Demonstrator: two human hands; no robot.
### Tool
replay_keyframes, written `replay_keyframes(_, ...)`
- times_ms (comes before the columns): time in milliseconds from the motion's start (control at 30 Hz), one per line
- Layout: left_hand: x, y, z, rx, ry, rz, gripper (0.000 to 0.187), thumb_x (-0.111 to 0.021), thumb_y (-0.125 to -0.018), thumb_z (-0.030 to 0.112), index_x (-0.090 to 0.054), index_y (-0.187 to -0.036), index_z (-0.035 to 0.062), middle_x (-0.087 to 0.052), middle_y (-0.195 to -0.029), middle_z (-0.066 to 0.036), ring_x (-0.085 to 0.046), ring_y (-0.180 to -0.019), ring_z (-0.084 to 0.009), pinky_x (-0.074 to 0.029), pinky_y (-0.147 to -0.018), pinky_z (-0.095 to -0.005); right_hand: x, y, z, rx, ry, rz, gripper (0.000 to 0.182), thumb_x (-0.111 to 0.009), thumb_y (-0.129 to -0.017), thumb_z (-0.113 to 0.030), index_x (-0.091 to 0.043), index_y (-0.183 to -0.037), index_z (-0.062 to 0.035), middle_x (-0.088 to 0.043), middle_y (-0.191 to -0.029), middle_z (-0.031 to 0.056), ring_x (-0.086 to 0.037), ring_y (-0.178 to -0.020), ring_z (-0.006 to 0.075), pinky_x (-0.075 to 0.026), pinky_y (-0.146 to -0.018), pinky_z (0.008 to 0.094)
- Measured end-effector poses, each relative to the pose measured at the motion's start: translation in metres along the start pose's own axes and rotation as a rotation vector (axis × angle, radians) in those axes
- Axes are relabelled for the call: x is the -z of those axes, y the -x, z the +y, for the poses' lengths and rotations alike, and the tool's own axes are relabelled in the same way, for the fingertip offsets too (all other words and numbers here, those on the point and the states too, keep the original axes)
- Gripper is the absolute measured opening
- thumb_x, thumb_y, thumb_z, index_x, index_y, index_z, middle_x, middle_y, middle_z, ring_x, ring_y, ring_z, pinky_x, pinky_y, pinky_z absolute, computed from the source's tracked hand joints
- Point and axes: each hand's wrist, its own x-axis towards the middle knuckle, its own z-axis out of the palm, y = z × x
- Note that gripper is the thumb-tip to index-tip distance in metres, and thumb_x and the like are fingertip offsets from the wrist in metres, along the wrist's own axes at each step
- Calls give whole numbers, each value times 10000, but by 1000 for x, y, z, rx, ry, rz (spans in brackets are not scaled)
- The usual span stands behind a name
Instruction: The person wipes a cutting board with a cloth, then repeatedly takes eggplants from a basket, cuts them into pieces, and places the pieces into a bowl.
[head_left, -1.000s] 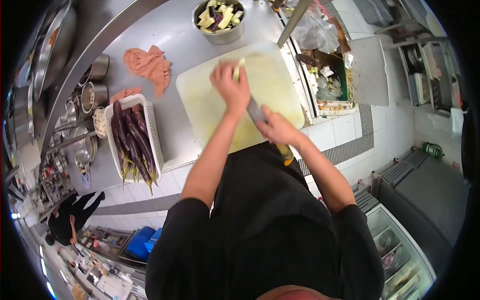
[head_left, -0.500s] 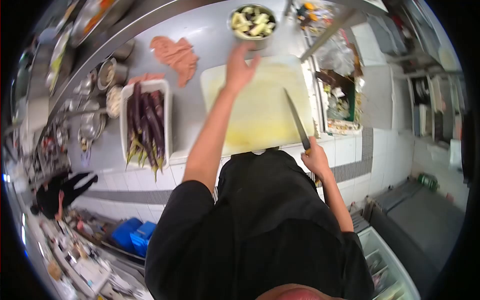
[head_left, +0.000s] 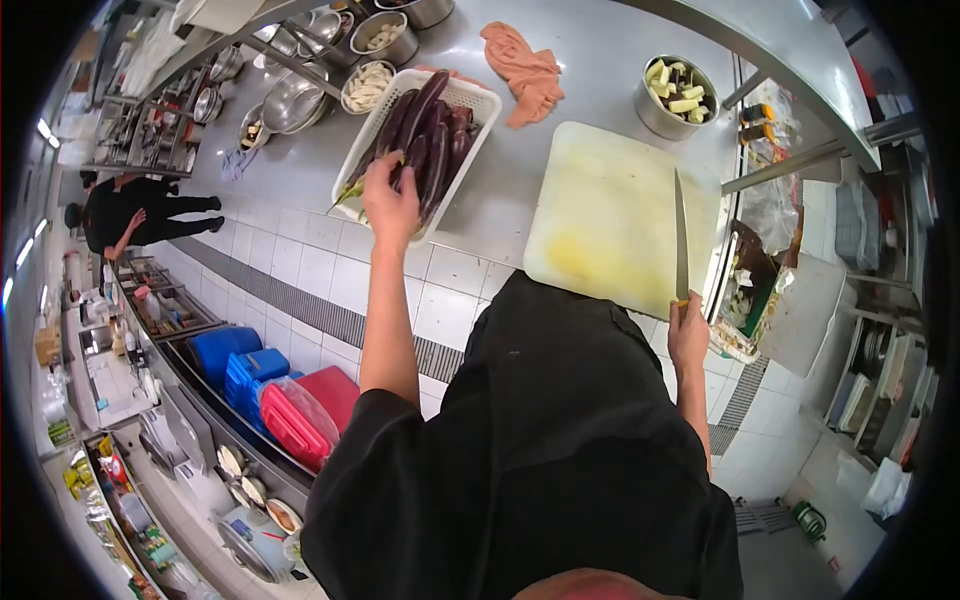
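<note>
My left hand (head_left: 391, 200) is at the near end of a white plastic basket (head_left: 487, 105). Its fingers are closed round the stem end of a long purple eggplant (head_left: 424, 108) that lies on top of several others. In my right hand (head_left: 688, 335) is a long kitchen knife (head_left: 682, 235), gripped by the handle. The blade points away from me over the right side of a white cutting board (head_left: 610, 215), which has yellow stains. Beyond the board stands a metal pot (head_left: 672, 125) with cut eggplant pieces (head_left: 686, 92).
An orange cloth (head_left: 525, 75) lies behind the basket. Metal bowls (head_left: 295, 103) and pots (head_left: 385, 42) stand at the back left. To the right of the board is a waste bin (head_left: 745, 300). A metal shelf post (head_left: 790, 160) rises near the pot. Another person (head_left: 130, 215) stands far left.
My left hand has moved from near the metal pot, across the board, to the eggplants in the basket. My view has turned left. The knife stays in my right hand over the board.
</note>
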Motion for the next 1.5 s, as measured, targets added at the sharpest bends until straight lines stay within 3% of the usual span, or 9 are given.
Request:
replay_keyframes(133,7,-34,-38,113,-25,-11,251,-683,-923,49,-704,-1169,6,-716,-1068,-200,-676,-1010,-418,-532,-910,-468,-21,-10,-9,-89,90,-170,254,-606,-1033,-206,-489,-1179,-34,-708,-913,304,-693,-842,510,-539,-712,584)
replay_keyframes(467,-59,-132,-128,160,-556,-590,590,-701,-916,219,-480,-1427,22,-705,-1168,-307,-685,-1114,-451,-541,-979,-520,-27,-12,-14,-85,124,-110,246,-575,-1041,-221,-445,-1121,-28,-696,-864,317,-677,-824,533,-516,-699,606)
replay_keyframes(667,17,-170,-130,60,-269,-254,696,-729,-896,106,-438,-1520,10,-733,-1133,-277,-724,-1066,-380,-561,-926,-463,-22,7,-21,-89,149,-95,235,-589,-1027,-214,-446,-1107,-46,-699,-838,300,-683,-788,516,-529,-680,605)
replay_keyframes(733,58,-160,-74,440,598,-176,617,-635,-1018,31,-379,-1578,63,-677,-1176,-160,-682,-1005,-227,-568,-858,-354,-26,13,-16,-130,140,-107,239,-591,-1025,-218,-448,-1106,-44,-699,-835,298,-685,-786,513,-530,-680,603)
replay_keyframes(867,85,-131,3,324,1115,-325,730,-651,-973,-17,-303,-1609,62,-645,-1338,-230,-661,-1191,-297,-522,-1021,-419,-38,9,-5,-126,84,-73,247,-598,-1010,-222,-460,-1105,-40,-702,-834,291,-688,-800,507,-531,-686,598)
replay_keyframes(933,66,-119,36,264,1080,-474,760,-679,-936,-44,-319,-1595,73,-628,-1380,-241,-632,-1266,-324,-466,-1113,-445,-34,3,-2,-128,103,-90,256,-593,-1004,-235,-470,-1107,-36,-707,-849,286,-692,-829,501,-532,-715,604)
replay_keyframes(1067,-30,-53,62,249,1168,-468,373,-679,-909,-121,-575,-1220,58,-662,-1272,-167,-631,-1237,-269,-483,-1101,-416,-28,-7,-6,-148,101,-110,280,-598,-986,-253,-486,-1126,-38,-717,-890,292,-698,-840,503,-543,-743,612)
replay_keyframes(1267,-150,102,107,904,1378,-449,349,-724,-910,-66,-601,-1220,40,-657,-1201,-97,-633,-1111,-200,-519,-948,-332,-23,-12,-19,-177,41,-57,286,-609,-996,-260,-476,-1124,-42,-711,-836,284,-697,-789,499,-545,-700,601)
replay_keyframes(1500,-129,166,96,830,1074,-618,437,-761,-876,-79,-624,-1281,11,-667,-1112,-50,-640,-979,-134,-533,-883,-278,-26,-11,-63,-39,-70,-59,268,-598,-1008,-247,-468,-1085,-25,-704,-779,253,-696,-737,476,-545,-681,588)
